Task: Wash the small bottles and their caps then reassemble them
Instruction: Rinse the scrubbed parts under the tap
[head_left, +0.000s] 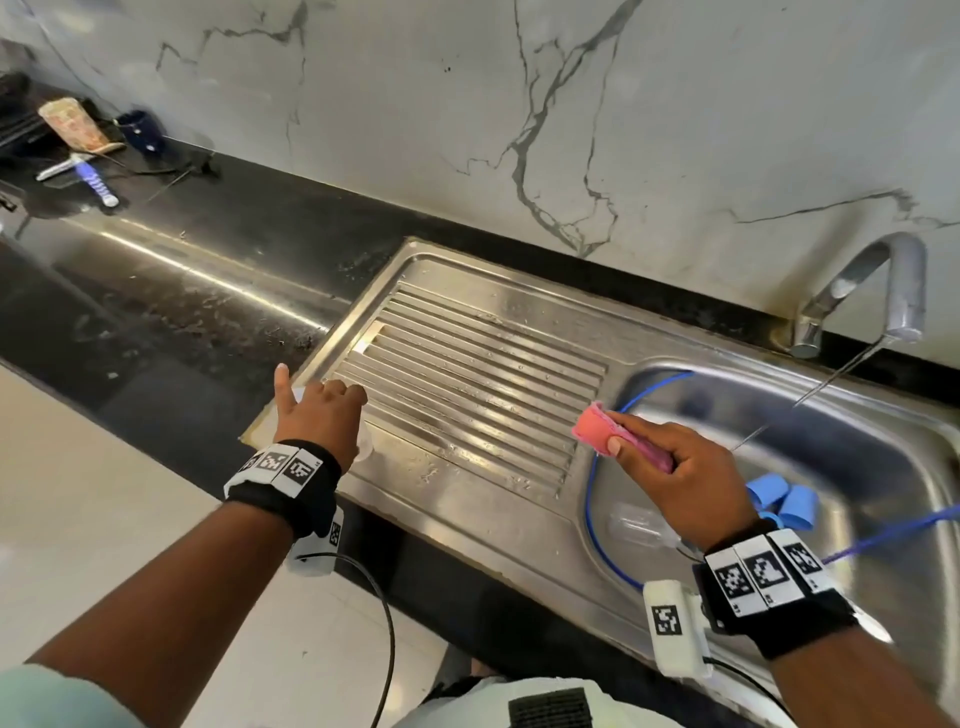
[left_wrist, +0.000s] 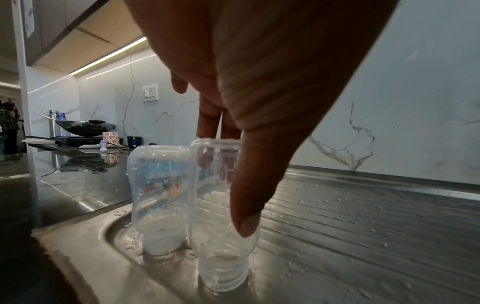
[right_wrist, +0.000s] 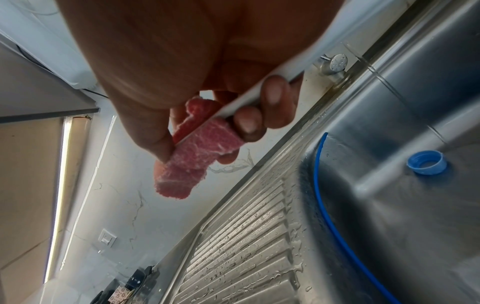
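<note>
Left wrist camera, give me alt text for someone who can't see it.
The left hand holds a clear capless bottle mouth down on the wet steel drainboard, thumb in front and fingers behind. A second clear bottle stands mouth down right beside it, before a marble wall.

place: home kitchen | evidence: steel sink; tap; marble backsplash; black counter

Both wrists: black bands carrying white coded tags, white camera boxes, black cables; pale-green sleeve.
</note>
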